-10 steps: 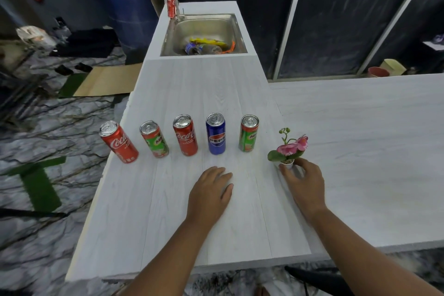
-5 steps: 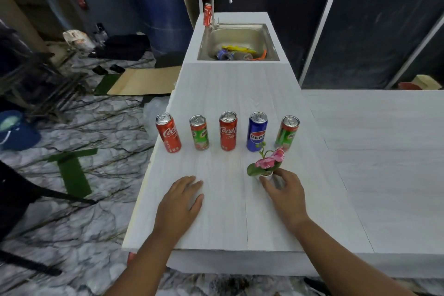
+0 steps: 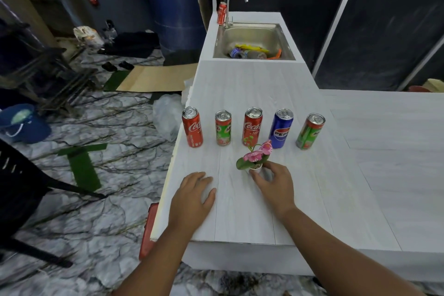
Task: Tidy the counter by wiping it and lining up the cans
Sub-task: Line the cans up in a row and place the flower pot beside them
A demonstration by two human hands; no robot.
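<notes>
Right hand [image 3: 276,187] gripped small white pot of pink flowers [image 3: 255,170] at frame centre, just below row of five upright drink cans [image 3: 252,126]. Left hand [image 3: 192,199] lay flat on white wood-grain counter [image 3: 240,221], left of pot.

We see only the rim of the small white pot [image 3: 255,170]: the right hand [image 3: 276,185] grips it, and the leaves of the flower [image 3: 257,155] cover the rest. The flower also hides the bottom of the middle red can [image 3: 252,125]. In the sink [image 3: 249,32] lie coloured things [image 3: 249,51] that we cannot name. Both forearms are cut by the lower edge. A red thing [image 3: 147,230] is half hidden behind the counter [image 3: 252,84].
</notes>
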